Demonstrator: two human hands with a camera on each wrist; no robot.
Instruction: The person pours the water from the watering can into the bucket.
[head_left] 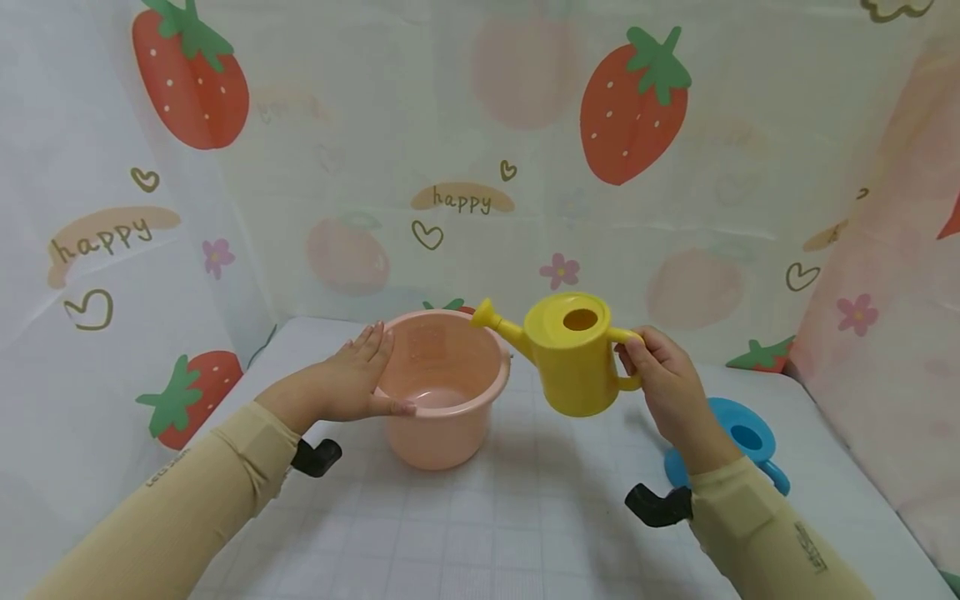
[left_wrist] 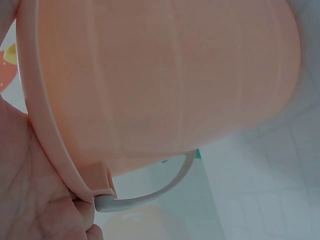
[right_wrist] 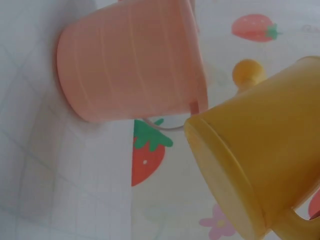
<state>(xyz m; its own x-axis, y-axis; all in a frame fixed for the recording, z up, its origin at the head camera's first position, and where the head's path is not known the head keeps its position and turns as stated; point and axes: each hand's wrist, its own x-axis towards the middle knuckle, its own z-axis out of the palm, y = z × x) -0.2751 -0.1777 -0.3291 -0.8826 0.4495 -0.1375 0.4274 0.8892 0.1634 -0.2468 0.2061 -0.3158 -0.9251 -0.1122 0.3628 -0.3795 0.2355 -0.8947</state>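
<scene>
A pink bucket (head_left: 442,437) stands upright on the table, its grey handle (left_wrist: 165,187) hanging down at the side in the left wrist view. My left hand (head_left: 348,375) rests on the bucket's left rim with fingers straight and thumb along the front edge. In my right hand (head_left: 667,383) is a yellow watering can (head_left: 573,367), gripped by its handle and raised above the table. Its spout (head_left: 504,327) points left, with the rose over the bucket's right rim in the head view. The can stands nearly level.
A blue watering can (head_left: 738,421) is on the table at the right, partly hidden behind my right wrist. Cloth walls with printed strawberries (head_left: 636,108) enclose the back and sides of the white table (head_left: 480,542). Black camera mounts (head_left: 317,458) stick out from both sleeves.
</scene>
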